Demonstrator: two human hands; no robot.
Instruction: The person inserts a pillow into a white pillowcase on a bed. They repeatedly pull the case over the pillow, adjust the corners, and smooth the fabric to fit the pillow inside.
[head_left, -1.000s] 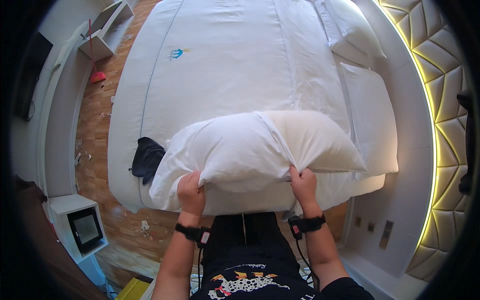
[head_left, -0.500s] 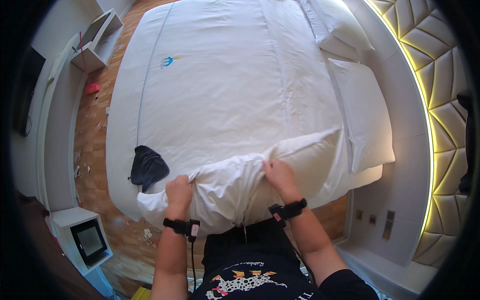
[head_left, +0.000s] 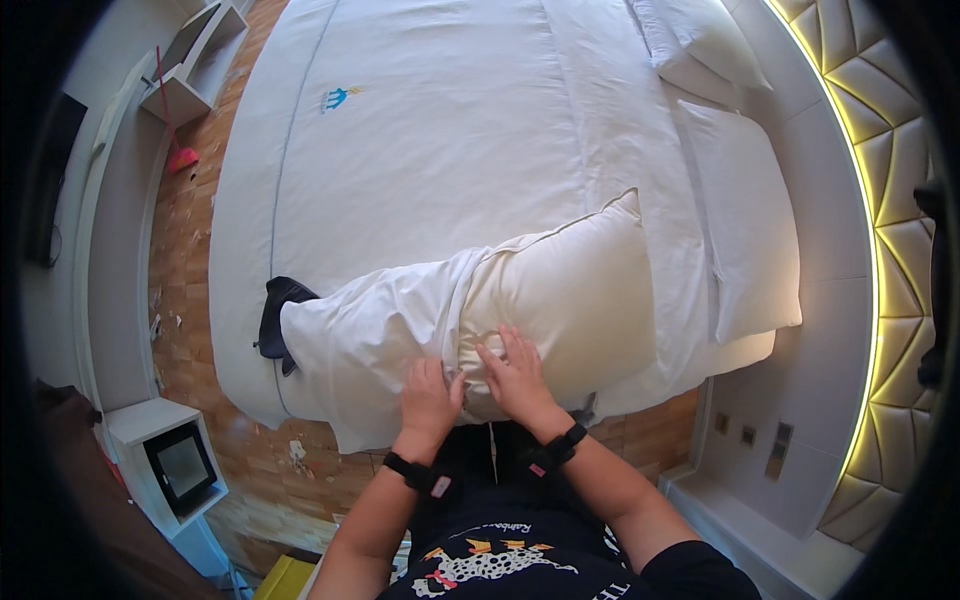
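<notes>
A cream pillow (head_left: 585, 290) lies along the near side of the bed, its left part inside a white pillowcase (head_left: 365, 325). The case's mouth runs across the pillow's middle, and the right part is bare. My left hand (head_left: 430, 402) rests on the case by its near hem, fingers stretched and thumb apart. Just right of the hem, my right hand (head_left: 514, 378) lies on the bare pillow, fingers spread. The left end of the case partly covers a dark cloth item (head_left: 272, 325), whose kind I cannot make out.
The bed (head_left: 440, 140) has a white cover, with white pillows (head_left: 745, 215) on its right side by a padded, lit headboard wall (head_left: 890, 290). At left stand a white cabinet (head_left: 160, 425) and a red long-handled dustpan (head_left: 182, 160). Scraps litter the wood floor (head_left: 185, 290).
Both hands have let go of the bunched case and come together at its near hem. More of the cream pillow shows. The case has shifted over part of the dark cloth item.
</notes>
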